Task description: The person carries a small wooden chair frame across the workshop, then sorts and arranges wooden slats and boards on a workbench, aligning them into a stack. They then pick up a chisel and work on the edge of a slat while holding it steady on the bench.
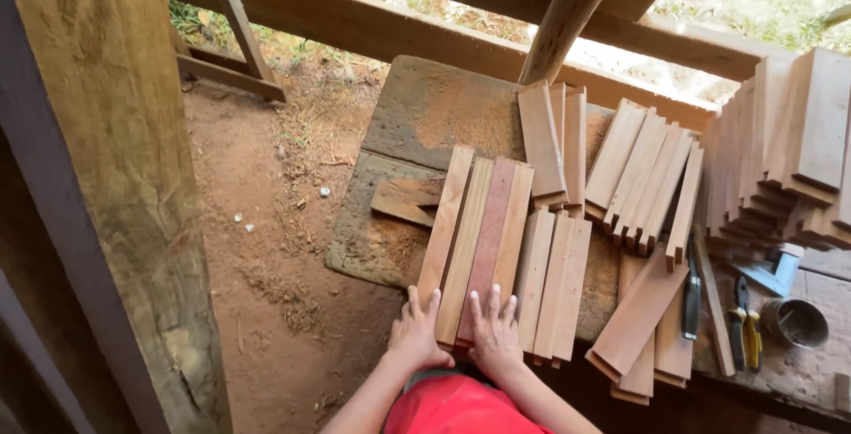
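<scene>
My left hand (415, 332) and my right hand (495, 332) lie flat, fingers spread, on the near ends of a row of wooden slats (479, 230) laid side by side on a worn workbench (417, 124). One slat in that row is darker red than the pale ones around it. Two more pale slats (554, 283) sit just right of my right hand. Neither hand grips anything.
More slat bundles (643, 181) lie further right, and a tall stack of boards (784, 150) stands at the far right. Pliers with yellow handles (745, 323), a dark tool (691, 297) and a small metal tin (795, 321) rest on the bench. A thick wooden post (124, 186) rises at left over red dirt ground.
</scene>
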